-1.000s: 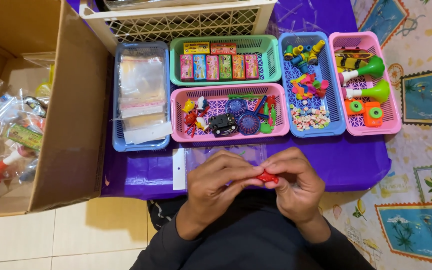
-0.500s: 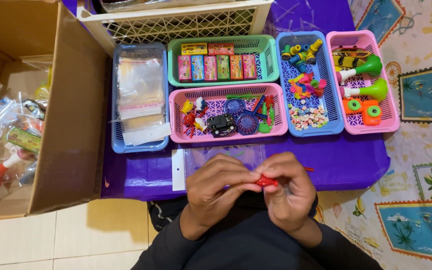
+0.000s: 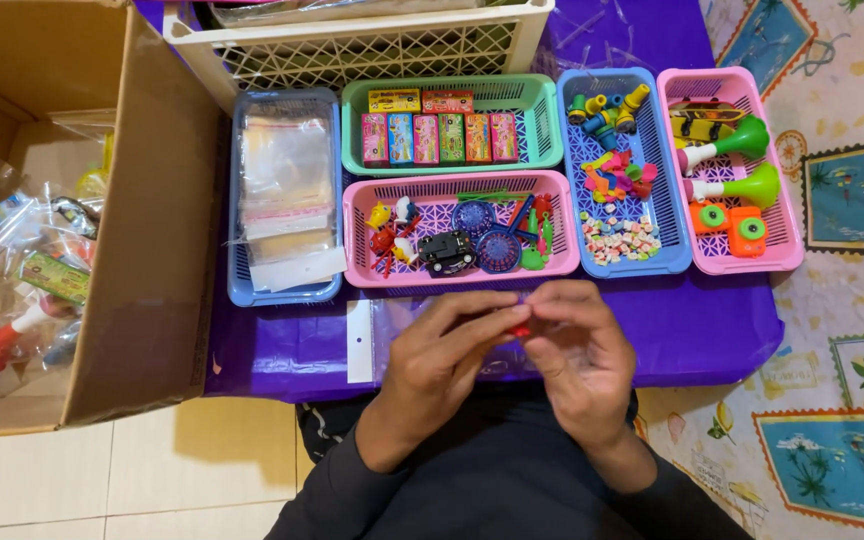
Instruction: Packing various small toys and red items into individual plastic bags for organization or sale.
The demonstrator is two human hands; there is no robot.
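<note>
Two hands meet over the near edge of the purple surface (image 3: 282,350), fingertips pressed together around a small red piece (image 3: 522,328) (too tiny and too covered to tell what it is). The left hand (image 3: 444,352) pinches it from one side with thumb and fingers, and the right hand (image 3: 577,350) closes on it from the other. Under both hands lies a clear plastic bag (image 3: 387,335) with a white strip at its left end, flat on the surface. Just beyond the hands stands a pink basket (image 3: 357,245) of small toys, with a green basket (image 3: 542,125) of little boxes behind it and a blue basket (image 3: 240,200) of clear bags to its left. At far left sits an open cardboard box (image 3: 152,240).
</note>
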